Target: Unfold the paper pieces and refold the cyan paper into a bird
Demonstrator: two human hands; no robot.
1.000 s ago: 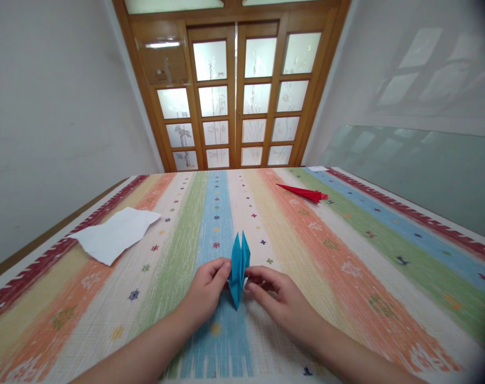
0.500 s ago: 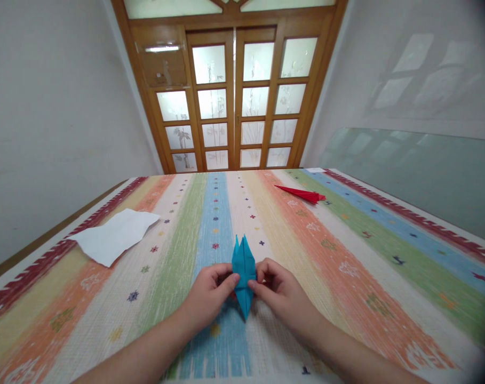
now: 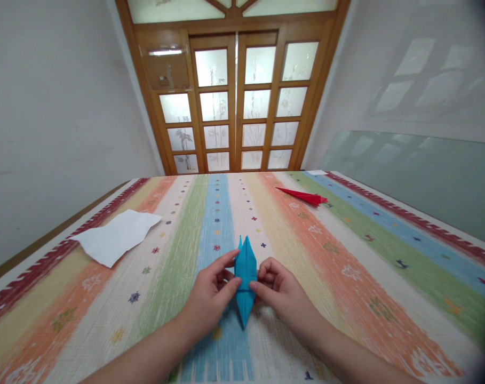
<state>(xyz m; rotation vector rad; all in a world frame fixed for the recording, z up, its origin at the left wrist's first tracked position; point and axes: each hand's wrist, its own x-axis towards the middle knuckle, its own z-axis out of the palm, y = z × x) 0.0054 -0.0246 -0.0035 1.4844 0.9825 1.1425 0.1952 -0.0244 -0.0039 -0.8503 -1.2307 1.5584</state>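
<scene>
Matt blue paper [image 3: 245,277]; seemingly woven cloth [image 3: 346,256].

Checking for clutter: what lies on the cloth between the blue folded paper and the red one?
Nothing: the head view shows only bare striped tablecloth between the blue folded paper and the red folded paper.

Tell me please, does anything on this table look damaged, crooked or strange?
Only the white paper near the table's left edge looks odd: its outline is irregular and notched, not square, and it lies askew. The blue folded paper, pinched between left hand and right hand, looks symmetric. The red folded paper lies flat, far right.
</scene>
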